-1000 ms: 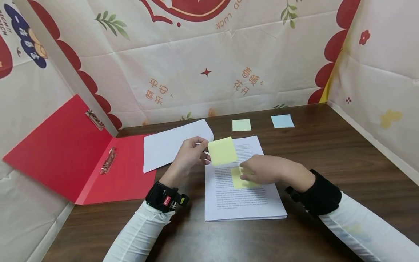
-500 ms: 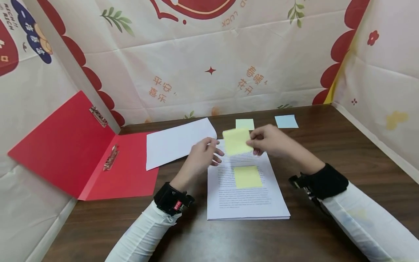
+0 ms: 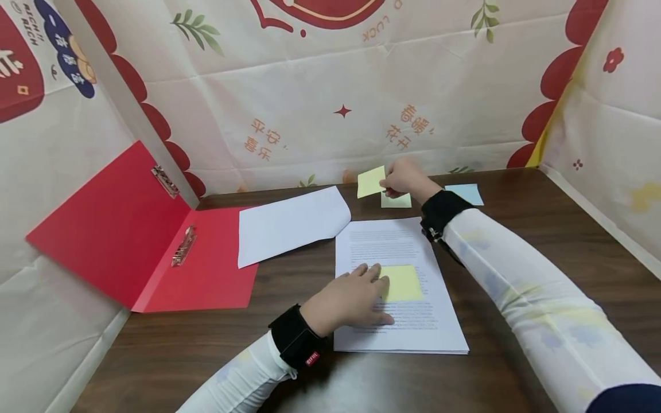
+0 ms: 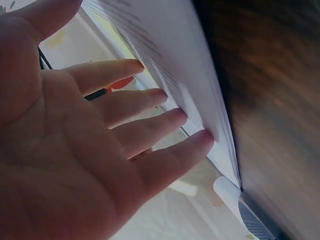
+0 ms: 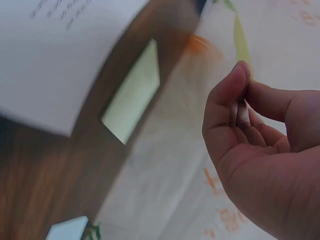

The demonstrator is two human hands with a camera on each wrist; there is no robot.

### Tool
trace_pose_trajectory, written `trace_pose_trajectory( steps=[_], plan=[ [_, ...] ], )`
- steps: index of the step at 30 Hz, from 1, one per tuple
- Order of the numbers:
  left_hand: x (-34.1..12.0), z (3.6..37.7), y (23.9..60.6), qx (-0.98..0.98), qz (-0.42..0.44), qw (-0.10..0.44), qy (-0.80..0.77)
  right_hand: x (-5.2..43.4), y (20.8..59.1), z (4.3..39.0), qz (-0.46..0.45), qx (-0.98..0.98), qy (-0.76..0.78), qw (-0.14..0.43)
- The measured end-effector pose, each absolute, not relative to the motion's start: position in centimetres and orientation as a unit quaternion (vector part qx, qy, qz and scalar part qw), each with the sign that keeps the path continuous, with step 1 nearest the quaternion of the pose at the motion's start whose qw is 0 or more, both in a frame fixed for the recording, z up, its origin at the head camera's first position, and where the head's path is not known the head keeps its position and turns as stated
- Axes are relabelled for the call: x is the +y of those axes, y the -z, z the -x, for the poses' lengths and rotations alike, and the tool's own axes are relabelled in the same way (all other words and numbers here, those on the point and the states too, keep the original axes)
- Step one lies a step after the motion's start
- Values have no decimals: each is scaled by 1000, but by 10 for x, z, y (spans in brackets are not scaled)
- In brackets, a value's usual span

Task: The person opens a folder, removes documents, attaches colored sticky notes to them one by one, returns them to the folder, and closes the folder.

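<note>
Between thumb and fingertips, my right hand (image 3: 405, 176) pinches a yellow sticky note (image 3: 370, 182) near the back of the table, above a pale green sticky note (image 3: 396, 201). In the right wrist view the held yellow note (image 5: 242, 45) appears nearly edge-on. My left hand (image 3: 351, 299), fingers extended, rests on a stack of printed paper (image 3: 392, 338). Its fingertips reach the left edge of another yellow sticky note (image 3: 405, 283) lying mid-page. The left wrist view shows the fingers (image 4: 160, 160) spread, with their tips against the sheets.
A red folder (image 3: 217, 287) with metal clips stands propped wide at the left. One sheet of white paper (image 3: 289, 223) lies partly over it, curling at its right corner. A blue sticky note (image 3: 467, 193) lies at the back right, partly behind the right wrist. Printed cloth (image 3: 310, 132) encloses the table.
My right hand took the yellow note from the left hand and carried it to the back of the table. My left hand came down onto the paper stack beside the other yellow note.
</note>
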State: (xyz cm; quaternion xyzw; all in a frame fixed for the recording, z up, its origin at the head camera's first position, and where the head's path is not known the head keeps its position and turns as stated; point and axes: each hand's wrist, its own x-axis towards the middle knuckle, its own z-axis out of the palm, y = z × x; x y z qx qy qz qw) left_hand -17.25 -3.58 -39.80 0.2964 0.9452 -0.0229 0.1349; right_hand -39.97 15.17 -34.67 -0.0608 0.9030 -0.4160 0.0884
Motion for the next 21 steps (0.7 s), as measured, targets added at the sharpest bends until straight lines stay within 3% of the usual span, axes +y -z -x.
trace_pose_trajectory(
  steps=[8,16,21],
  plan=[
    [-34,176,399,943,-306,120,46,130,375,416,53,922,368,105],
    [-36,178,398,944,-304,125,36,120,390,423,91,966,236,53],
    [-39,177,400,945,-299,126,32,114,396,428,96,977,184,50]
  ],
)
